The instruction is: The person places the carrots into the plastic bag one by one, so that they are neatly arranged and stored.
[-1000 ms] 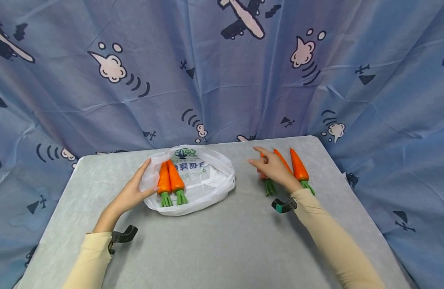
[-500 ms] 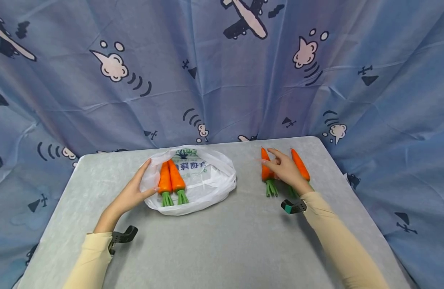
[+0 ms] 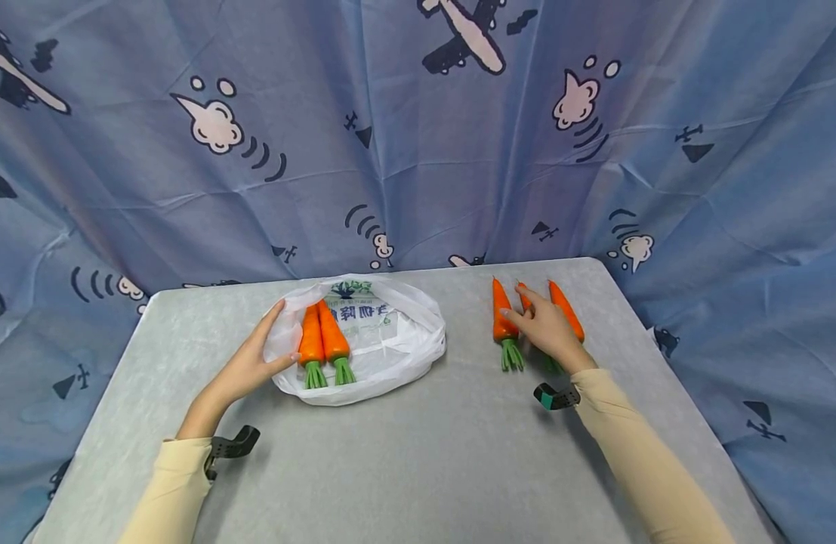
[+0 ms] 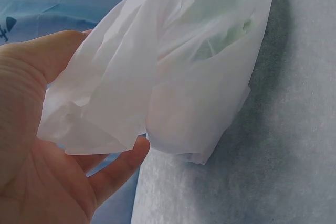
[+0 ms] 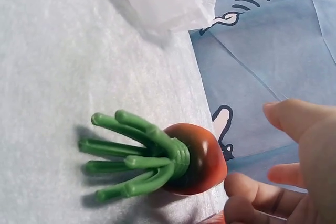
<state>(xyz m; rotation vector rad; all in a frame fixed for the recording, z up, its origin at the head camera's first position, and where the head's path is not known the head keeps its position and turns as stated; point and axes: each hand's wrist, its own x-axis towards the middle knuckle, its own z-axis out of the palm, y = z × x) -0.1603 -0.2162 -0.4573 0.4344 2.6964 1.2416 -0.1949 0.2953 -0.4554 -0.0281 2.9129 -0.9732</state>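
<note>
A white plastic bag (image 3: 390, 344) lies on the grey table (image 3: 418, 453) with two orange toy carrots (image 3: 321, 340) in its mouth, green tops toward me. My left hand (image 3: 254, 355) pinches the bag's left rim between thumb and fingers; the left wrist view shows the film (image 4: 199, 66) in that hand (image 4: 37, 145). Three more carrots lie side by side at the right. My right hand (image 3: 547, 329) rests over the middle carrot (image 3: 524, 295), whose tip alone shows. The left carrot (image 3: 502, 317) (image 5: 199, 161) and right carrot (image 3: 567, 310) lie free beside it. In the right wrist view the thumb (image 5: 294, 119) stands apart from the fingers.
A blue cloth printed with planes and clouds (image 3: 418, 151) hangs behind and around the table. The table's far edge runs just beyond the carrots and the bag. Bare grey surface lies between the bag and the three carrots and across the near half.
My right hand moved right from the left carrot to the middle one and settled lower on it, uncovering the left carrot. The left hand and bag stayed put.
</note>
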